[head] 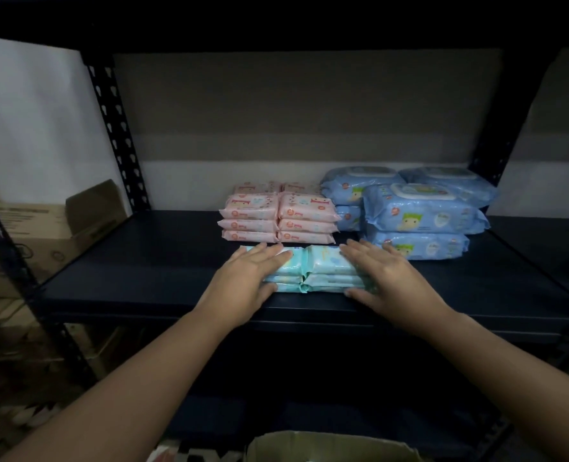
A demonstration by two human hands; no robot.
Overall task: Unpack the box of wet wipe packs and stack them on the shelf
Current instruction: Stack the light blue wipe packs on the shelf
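Shelf (143, 261): hands flat on teal packs (323, 261).

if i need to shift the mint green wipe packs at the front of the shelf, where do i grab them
Take the mint green wipe packs as one block by the two short outer ends, one hand from each side, squeezing inward. They are two side-by-side stacks, so a top grip would lift only one pack. The left hand and right hand already flank them.
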